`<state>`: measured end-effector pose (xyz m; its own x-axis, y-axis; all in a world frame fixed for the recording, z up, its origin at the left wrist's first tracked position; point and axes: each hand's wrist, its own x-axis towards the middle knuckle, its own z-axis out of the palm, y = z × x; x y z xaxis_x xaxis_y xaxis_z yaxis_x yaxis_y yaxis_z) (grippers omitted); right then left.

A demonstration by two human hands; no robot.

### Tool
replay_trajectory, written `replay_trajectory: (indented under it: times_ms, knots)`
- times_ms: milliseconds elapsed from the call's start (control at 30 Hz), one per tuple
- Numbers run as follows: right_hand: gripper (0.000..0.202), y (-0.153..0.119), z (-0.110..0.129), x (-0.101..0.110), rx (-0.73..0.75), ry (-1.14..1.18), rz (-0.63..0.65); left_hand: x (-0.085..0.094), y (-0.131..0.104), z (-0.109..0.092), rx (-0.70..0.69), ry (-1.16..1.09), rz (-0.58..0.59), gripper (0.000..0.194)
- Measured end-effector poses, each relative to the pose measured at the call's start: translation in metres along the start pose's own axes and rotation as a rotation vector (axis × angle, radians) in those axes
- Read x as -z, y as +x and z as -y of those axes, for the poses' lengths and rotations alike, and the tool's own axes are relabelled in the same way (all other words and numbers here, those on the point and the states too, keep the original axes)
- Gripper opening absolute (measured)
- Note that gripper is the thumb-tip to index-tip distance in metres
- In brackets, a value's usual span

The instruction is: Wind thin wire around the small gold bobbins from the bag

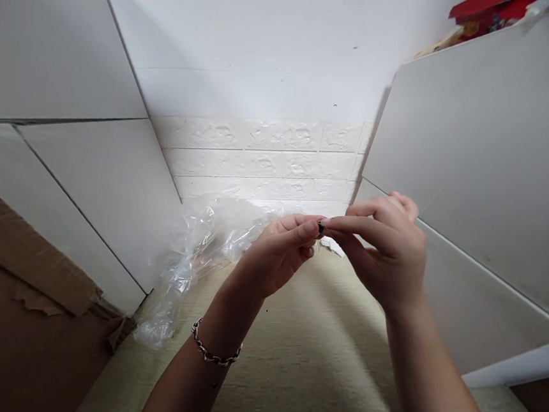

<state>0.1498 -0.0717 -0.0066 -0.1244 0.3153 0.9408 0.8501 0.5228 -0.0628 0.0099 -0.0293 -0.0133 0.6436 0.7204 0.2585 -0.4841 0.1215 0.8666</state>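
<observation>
My left hand [283,250] and my right hand [388,241] meet above the wooden surface. Between their fingertips is a small dark piece [321,227], mostly covered by the fingers, so its kind cannot be made out. The left thumb and fingers pinch it from the left. From the right, my right thumb and index finger close on it, while the other right fingers curl back. A chain bracelet [215,355] circles my left wrist. Just behind the fingertips lies something white [332,246], partly hidden.
Crumpled clear plastic [184,271] lies at the back left of the wooden surface [307,363]. White panels [483,168] stand at both sides, with a brick-patterned wall [269,145] behind. Torn cardboard [37,303] is at the left. Red wrapping [492,10] rests on the right panel's top.
</observation>
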Motion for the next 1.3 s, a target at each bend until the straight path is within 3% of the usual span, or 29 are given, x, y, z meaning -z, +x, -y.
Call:
replay_trajectory:
  times_ms: [133,300,533,667,800,1100,1300]
  knots:
    - [0.010,0.000,-0.001,-0.001,-0.034,0.055,-0.010,-0.001,0.000,0.000,-0.003,-0.027,0.010,0.018]
    - [0.006,0.003,-0.006,-0.004,-0.182,0.414,0.050,0.003,0.003,0.002,-0.109,-0.012,-0.035,0.022]
    - [0.022,0.005,-0.012,-0.007,-0.444,0.714,0.296,0.013,0.007,0.005,-0.357,0.371,-0.285,0.022]
    - [0.021,0.003,-0.015,-0.013,-0.616,0.917,0.375,0.014,0.008,0.005,-0.467,0.589,-0.320,0.023]
    - [0.022,0.002,-0.019,-0.021,-0.692,1.102,0.436,0.014,0.008,0.004,-0.562,0.731,-0.319,0.023]
    - [0.027,0.001,-0.022,-0.037,-0.831,1.287,0.450,0.015,0.010,0.004,-0.785,0.992,-0.334,0.023]
    - [0.020,0.001,-0.019,-0.042,-0.940,1.343,0.342,0.016,0.010,0.004,-0.974,1.252,-0.422,0.020]
